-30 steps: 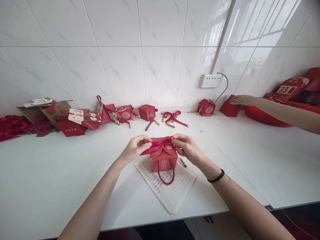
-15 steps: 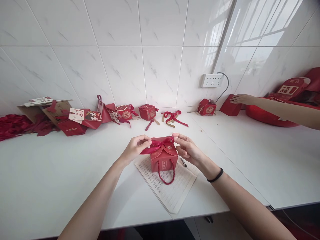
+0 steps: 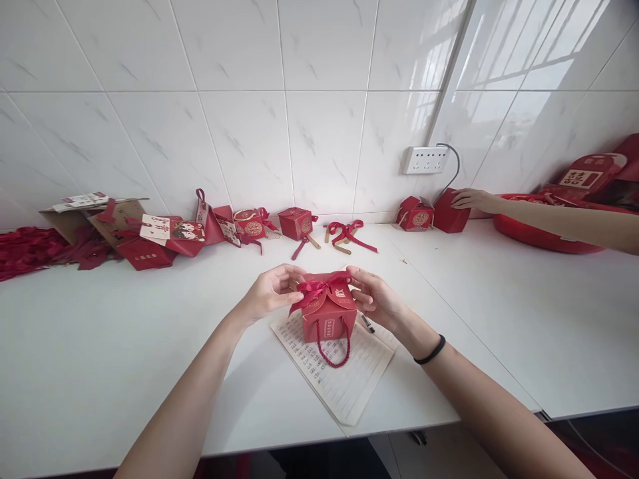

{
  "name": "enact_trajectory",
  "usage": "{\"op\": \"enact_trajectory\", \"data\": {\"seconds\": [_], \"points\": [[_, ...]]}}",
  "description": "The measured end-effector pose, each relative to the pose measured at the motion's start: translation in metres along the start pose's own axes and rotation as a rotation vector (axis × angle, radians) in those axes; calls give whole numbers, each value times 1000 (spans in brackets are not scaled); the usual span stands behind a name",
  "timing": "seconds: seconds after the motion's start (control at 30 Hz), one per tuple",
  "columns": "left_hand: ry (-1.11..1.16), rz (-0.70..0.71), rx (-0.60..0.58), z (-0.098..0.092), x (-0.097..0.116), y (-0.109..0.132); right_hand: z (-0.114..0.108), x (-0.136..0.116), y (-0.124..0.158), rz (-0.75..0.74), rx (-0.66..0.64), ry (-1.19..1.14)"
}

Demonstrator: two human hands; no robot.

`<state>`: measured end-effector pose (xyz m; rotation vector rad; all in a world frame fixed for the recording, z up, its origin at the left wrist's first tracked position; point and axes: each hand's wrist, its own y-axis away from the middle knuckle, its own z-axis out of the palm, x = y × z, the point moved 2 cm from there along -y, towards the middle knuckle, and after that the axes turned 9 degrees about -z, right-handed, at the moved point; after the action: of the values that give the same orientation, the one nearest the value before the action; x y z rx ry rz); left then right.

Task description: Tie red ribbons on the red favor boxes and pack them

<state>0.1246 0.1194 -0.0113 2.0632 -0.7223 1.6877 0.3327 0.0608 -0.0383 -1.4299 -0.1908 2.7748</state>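
A red gift box [image 3: 329, 322] with curved top flaps and a twisted cord handle [image 3: 333, 362] stands upright in front of me. A dark red satin ribbon [image 3: 319, 287] is tied in a bow across its top. At the box's left side, my left hand [image 3: 273, 289] has its fingers apart, the tips close by the ribbon's hanging tail. My right hand [image 3: 374, 296] pinches the ribbon's right loop at the upper right corner of the box. An open notebook [image 3: 344, 392] with handwriting lies beneath the box, with a pen [image 3: 367, 323] on it.
Along the tiled wall stand more red boxes [image 3: 294, 225], loose ribbon pieces [image 3: 347, 233] and a red ribbon heap [image 3: 30, 251]. At right, another person's hand [image 3: 469, 199] rests on a red box [image 3: 450, 214], near a red basin [image 3: 544, 233]. A power strip [image 3: 426, 160] is on the wall.
My left hand has let go of the ribbon's left end, which now hangs down, and its fingers have spread. The other person's hand has shifted their red box left, towards the neighbouring box.
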Motion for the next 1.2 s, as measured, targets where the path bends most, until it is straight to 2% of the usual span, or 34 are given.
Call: {"op": "enact_trajectory", "data": {"seconds": [0.07,0.2,0.27,0.53,0.9,1.2], "points": [[-5,17,11,0,1,0,1,0,0,1,-1,2],[12,9,137,0,-3,-4,1,0,0,-9,3,21],[30,-17,159,0,-7,-6,1,0,-1,-13,1,26],[147,-37,91,2,-13,-7,0,1,-1,-5,2,16],[83,20,-16,-1,-10,-3,2,0,-1,1,8,27],[7,84,30,5,-4,-4,6,-2,1,7,9,39]]}}
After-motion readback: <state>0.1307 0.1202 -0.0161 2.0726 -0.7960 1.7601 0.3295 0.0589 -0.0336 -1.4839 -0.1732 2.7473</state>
